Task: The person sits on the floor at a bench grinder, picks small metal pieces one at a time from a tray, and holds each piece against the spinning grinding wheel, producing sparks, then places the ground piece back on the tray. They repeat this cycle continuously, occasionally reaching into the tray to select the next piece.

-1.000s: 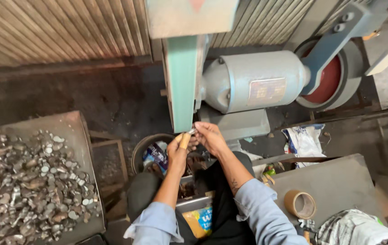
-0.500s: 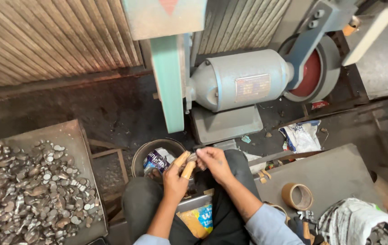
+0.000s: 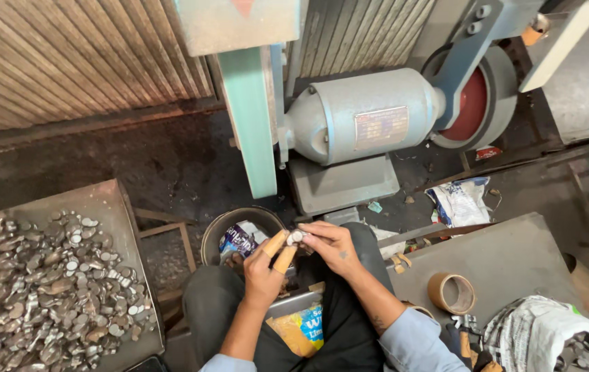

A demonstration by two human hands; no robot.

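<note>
A rectangular silvery nameplate (image 3: 381, 127) sits on the grinder motor (image 3: 363, 114) ahead of me. A purple-and-white wrapper (image 3: 239, 239) lies in the round bucket (image 3: 215, 234) by my knees, a blue-and-yellow packet (image 3: 302, 327) rests on my lap, and a white printed bag (image 3: 461, 201) lies on the floor to my right.

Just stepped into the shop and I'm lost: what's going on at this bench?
A seated person holds a small metal piece between both hands. The left hand, with tan covers on two fingers, and the right hand pinch it above a round bucket, below the belt grinder. A tray heaped with similar metal pieces sits at their left.
</note>
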